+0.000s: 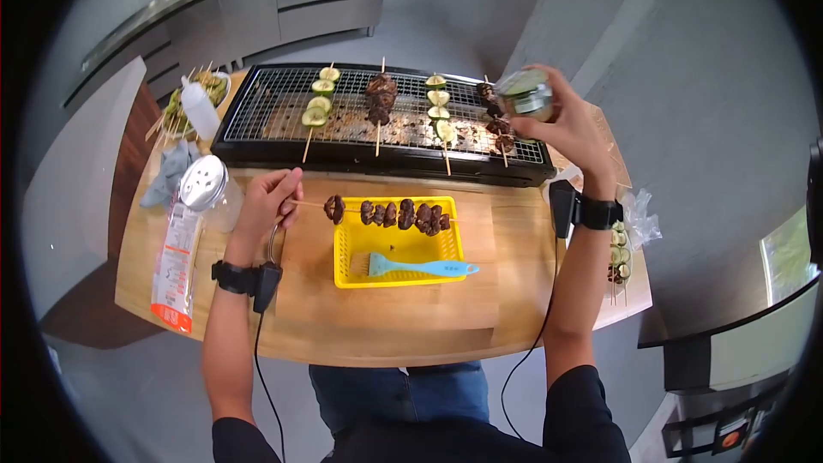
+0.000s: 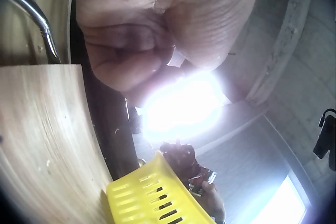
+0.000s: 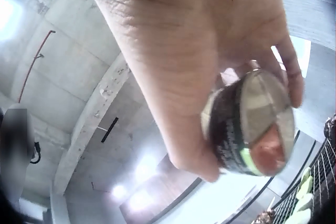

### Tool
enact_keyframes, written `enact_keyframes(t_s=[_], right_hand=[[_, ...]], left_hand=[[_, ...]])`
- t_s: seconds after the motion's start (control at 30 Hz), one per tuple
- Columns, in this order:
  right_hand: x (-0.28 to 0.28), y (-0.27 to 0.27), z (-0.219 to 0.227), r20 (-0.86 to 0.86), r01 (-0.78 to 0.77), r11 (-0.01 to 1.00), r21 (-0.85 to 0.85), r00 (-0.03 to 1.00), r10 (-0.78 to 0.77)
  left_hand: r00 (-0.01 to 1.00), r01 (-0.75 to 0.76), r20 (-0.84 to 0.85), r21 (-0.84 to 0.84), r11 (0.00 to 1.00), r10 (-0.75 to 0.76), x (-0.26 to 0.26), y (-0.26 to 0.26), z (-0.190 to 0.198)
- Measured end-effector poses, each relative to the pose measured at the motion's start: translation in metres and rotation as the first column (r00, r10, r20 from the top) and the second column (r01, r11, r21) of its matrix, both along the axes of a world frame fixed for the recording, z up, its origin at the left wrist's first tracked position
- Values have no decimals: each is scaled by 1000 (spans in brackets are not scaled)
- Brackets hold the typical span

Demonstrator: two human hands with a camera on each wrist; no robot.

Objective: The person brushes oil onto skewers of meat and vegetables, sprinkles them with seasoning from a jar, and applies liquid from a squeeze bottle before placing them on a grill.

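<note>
- Our left hand (image 1: pixel 264 206) pinched the bare end of the meat skewer (image 1: pixel 407 214) between thumb and fingers, its meat reaching over the far part of the yellow basket (image 1: pixel 340 247) on the counter (image 1: pixel 300 330).
- Our right hand (image 1: pixel 579 135) was wrapped round a small labelled container (image 1: pixel 528 98), thumb on one side and fingers on the other, above the right end of the grill (image 1: pixel 287 151); what it held we could not tell.
- The blue brush (image 1: pixel 420 267) lay in the basket, its handle across the right rim.
- Four other skewers, two of meat and two of green-rimmed slices, rested across the grill.
- We judged the step in hand to be seasoning the held skewer, with the container apart from it.
- The next move, as we saw it, called for bringing the container over the meat while we kept the skewer level above the basket, so that anything loose fell inside.
</note>
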State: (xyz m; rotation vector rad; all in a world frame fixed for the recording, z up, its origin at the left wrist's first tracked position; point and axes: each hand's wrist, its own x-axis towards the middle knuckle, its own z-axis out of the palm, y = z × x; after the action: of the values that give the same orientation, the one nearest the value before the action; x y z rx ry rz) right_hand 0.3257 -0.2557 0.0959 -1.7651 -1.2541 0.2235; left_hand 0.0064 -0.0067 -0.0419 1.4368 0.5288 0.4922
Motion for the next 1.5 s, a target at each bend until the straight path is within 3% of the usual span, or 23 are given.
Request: enact_keyframes(t_s=[0.03,0.1,0.13,0.17,0.23,0.27,0.3,0.37,0.43,0.53,0.7,0.77,0.8,0.9,0.93,1.03,1.1,1.17,1.23,1.3,1.37,1.43,1.5], right_hand=[[9,0,-3,-3,11,1000,16,1000,-11],[23,-1,-10,200,76,943,-323,980,-10],[26,0,-14,257,108,938,-331,966,-21],[31,1,-15,253,111,939,-326,967,-26],[39,4,-14,124,135,977,-162,986,-116],[44,10,-17,92,231,970,-80,970,-223],[49,14,-21,87,235,969,-79,970,-228],[56,20,-28,192,424,905,22,887,-420],[58,20,-31,213,415,906,-76,895,-392],[57,28,-35,163,417,901,123,887,-433],[60,29,-46,266,379,923,62,886,-381],[56,32,-46,76,386,910,151,913,-400],[55,32,-45,77,383,911,151,914,-398],[49,32,-39,154,411,910,-51,904,-400],[49,36,-45,172,312,949,40,934,-314],[45,42,-48,128,268,957,107,951,-281],[37,42,-43,98,255,963,90,960,-264],[27,38,-36,135,89,991,-100,988,-75],[16,46,-38,96,39,997,-73,995,-32],[6,53,-41,-51,140,977,162,990,-134],[0,53,-34,-98,212,974,81,974,-203],[1,55,-35,58,220,972,-81,975,-216],[-5,57,-36,92,202,973,-114,977,-192]], left_hand=[[1000,-12,-4,-4,1000,12,0,1,0],[1000,1,21,8,1000,-1,-1,3,-2],[1000,-3,19,-2,1000,3,-1,4,-1],[1000,-7,17,-16,1000,7,0,3,-1],[1000,-24,10,-31,999,24,0,-1,0],[999,-28,16,-34,999,28,0,-1,-1],[999,-32,23,-34,999,33,0,0,-1],[999,-33,24,-26,999,33,0,0,-1],[999,-36,26,-26,999,37,-1,0,-1],[999,-35,7,-12,999,35,0,-2,-1],[999,-24,27,-3,1000,24,-1,-3,-1],[1000,-23,21,-6,1000,23,-1,-4,1],[1000,-17,11,-8,1000,17,-1,-4,2],[999,-7,41,-23,1000,8,-2,0,-2],[999,-13,42,-24,1000,14,-3,0,-2],[999,-13,45,-45,999,15,-1,-1,0],[999,4,49,-36,999,-2,-2,-2,2],[999,-5,51,-38,999,7,-3,0,2],[999,-6,50,-48,999,8,-2,0,1],[998,7,68,-48,999,-4,-2,-1,2],[998,1,58,-29,1000,1,-1,-2,3],[999,-10,53,-13,1000,10,0,-3,4],[999,-1,51,-25,1000,3,-1,-5,6]])
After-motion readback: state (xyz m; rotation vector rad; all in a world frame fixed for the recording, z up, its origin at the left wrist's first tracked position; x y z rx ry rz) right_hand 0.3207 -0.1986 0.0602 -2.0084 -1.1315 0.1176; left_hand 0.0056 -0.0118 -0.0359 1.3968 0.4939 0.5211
